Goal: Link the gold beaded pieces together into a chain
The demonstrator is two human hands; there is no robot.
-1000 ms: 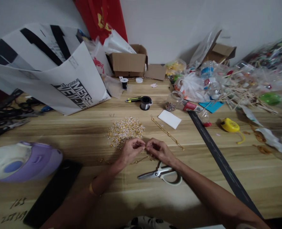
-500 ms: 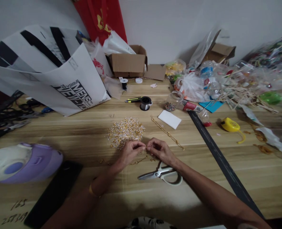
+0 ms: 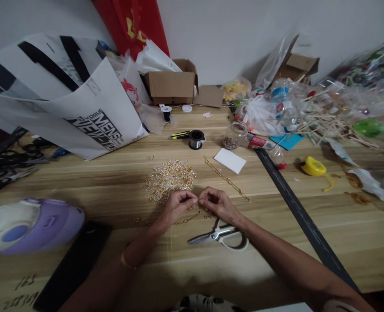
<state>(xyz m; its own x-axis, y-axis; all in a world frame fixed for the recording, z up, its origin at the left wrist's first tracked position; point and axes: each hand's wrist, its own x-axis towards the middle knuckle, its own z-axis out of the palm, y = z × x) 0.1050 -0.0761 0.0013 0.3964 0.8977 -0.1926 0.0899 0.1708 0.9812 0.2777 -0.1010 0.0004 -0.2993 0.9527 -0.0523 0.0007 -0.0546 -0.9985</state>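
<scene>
My left hand (image 3: 179, 206) is closed in a pinch, and its fingertips meet those of my right hand (image 3: 218, 203), also pinched. Between them is a small gold-coloured piece, too tiny to make out. Just behind my left hand lies a heap of gold and clear beaded strands (image 3: 170, 178), partly hidden by it. A short gold chain (image 3: 188, 219) rests on the table below my fingers. Thin pale threads or wires (image 3: 169, 245) show beside my left forearm. Scissors with white handles (image 3: 217, 236) lie in front of my right hand. Farther right, a longer gold chain (image 3: 227, 180) is stretched out.
Behind the heap are a wire spool (image 3: 196, 139), a yellow-black cutter (image 3: 179, 135) and a white card (image 3: 230, 160). A jar of beads (image 3: 236, 135) and a yellow tape measure (image 3: 313, 166) lie right. A large paper bag (image 3: 97, 117) and a purple-white object (image 3: 45, 225) stand left.
The view has shifted slightly. Both hands stay pinched together in nearly the same place, with only slight finger movement.
</scene>
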